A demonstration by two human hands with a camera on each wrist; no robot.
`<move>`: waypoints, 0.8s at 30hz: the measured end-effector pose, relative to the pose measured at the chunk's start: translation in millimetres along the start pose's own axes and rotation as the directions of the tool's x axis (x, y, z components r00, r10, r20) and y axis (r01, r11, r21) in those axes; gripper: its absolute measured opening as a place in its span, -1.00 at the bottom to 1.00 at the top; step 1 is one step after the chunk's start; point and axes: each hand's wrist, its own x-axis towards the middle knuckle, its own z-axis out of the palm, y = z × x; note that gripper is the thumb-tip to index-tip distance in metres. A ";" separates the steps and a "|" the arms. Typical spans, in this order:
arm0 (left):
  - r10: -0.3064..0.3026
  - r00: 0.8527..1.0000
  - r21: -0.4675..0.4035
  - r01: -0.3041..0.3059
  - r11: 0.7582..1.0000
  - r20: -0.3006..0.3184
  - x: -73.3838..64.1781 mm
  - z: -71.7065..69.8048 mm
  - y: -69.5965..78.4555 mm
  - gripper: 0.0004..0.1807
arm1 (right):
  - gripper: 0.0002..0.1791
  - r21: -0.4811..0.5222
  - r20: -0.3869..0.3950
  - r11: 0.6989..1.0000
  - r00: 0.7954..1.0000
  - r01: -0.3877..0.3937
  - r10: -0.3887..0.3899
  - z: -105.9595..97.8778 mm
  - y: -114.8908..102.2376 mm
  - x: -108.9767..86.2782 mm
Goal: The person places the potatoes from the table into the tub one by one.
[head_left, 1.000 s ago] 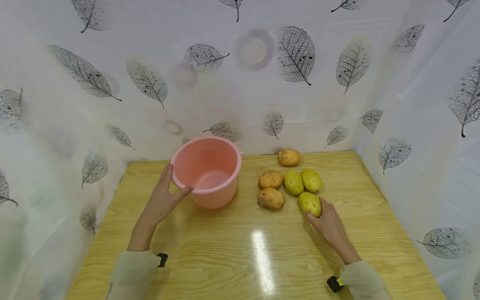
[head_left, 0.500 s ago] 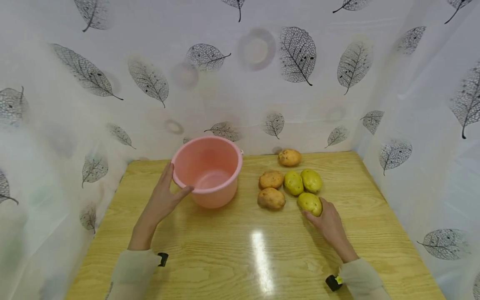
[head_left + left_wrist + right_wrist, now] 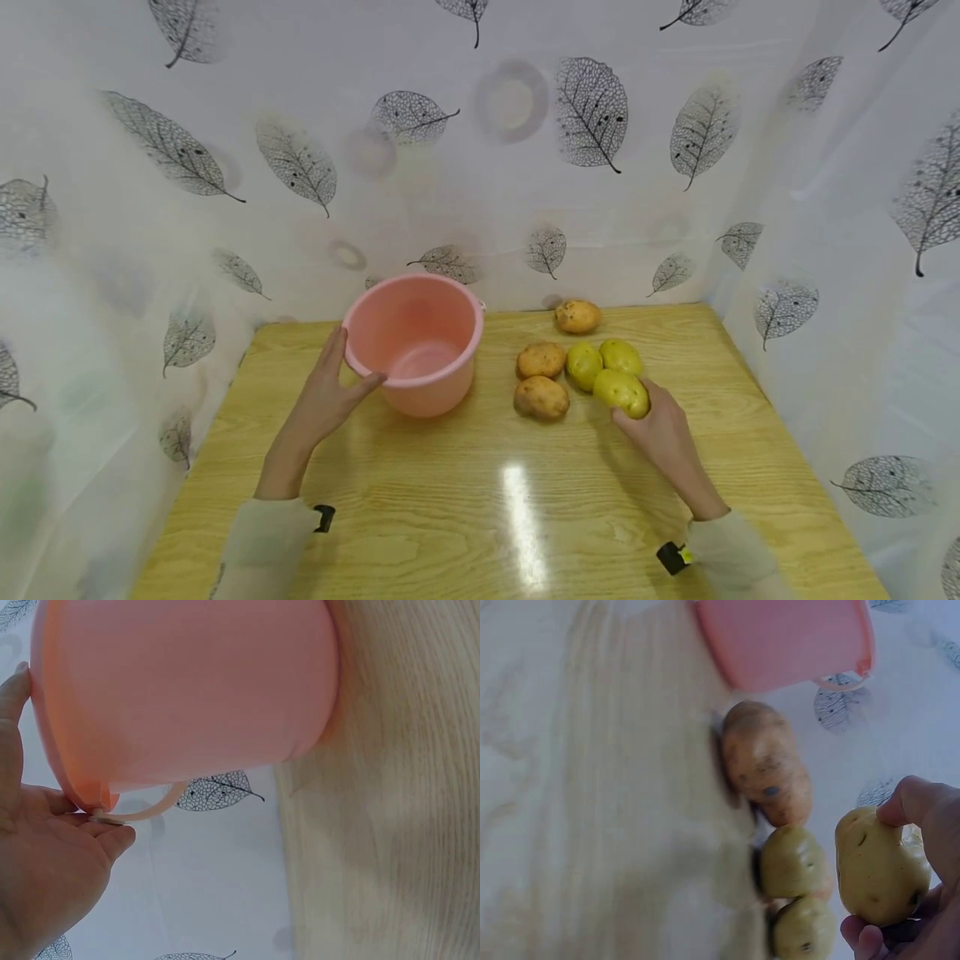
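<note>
A pink plastic bucket (image 3: pixel 438 395) stands upright on the wooden table, its inside visible from above. My left hand (image 3: pixel 324 402) holds it by the rim, thumb at the front and fingers at the left side, by the handle's end in the left wrist view. My right hand (image 3: pixel 664 427) grips a yellow-green potato (image 3: pixel 621 393) between thumb and fingers; the right wrist view shows this potato (image 3: pixel 879 866) raised off the table. Behind it lie two more yellow-green potatoes (image 3: pixel 583 367). Brown potatoes (image 3: pixel 542 397) lie to their left, and another brown potato (image 3: pixel 577 317) sits farther back.
Leaf-printed white sheeting (image 3: pixel 510 183) rises behind the table (image 3: pixel 450 517) and along both sides. The bucket's pale handle (image 3: pixel 154 808) hangs on the far side. A bright light reflection (image 3: pixel 522 525) shows on the table's front part.
The right hand has lifted the potato off the table, so it now overlaps the two yellow-green ones behind. The left hand and bucket stay in place.
</note>
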 end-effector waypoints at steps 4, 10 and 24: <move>0.004 1.000 0.002 -0.004 1.000 0.007 1.1 0.1 2.4 0.22 | -0.41 0.011 -0.006 0.999 0.999 0.040 -0.040 -10.9 -12.7 10.2; 0.014 1.000 -0.003 -0.014 1.000 0.015 2.0 -0.6 4.9 0.21 | -0.28 0.005 0.015 0.998 0.998 0.064 -0.064 -22.4 -34.2 27.2; 0.022 1.000 0.015 -0.023 1.000 0.016 -0.8 -3.0 1.8 0.20 | -0.27 0.085 0.056 0.981 0.983 0.172 -0.177 -20.5 -92.5 64.4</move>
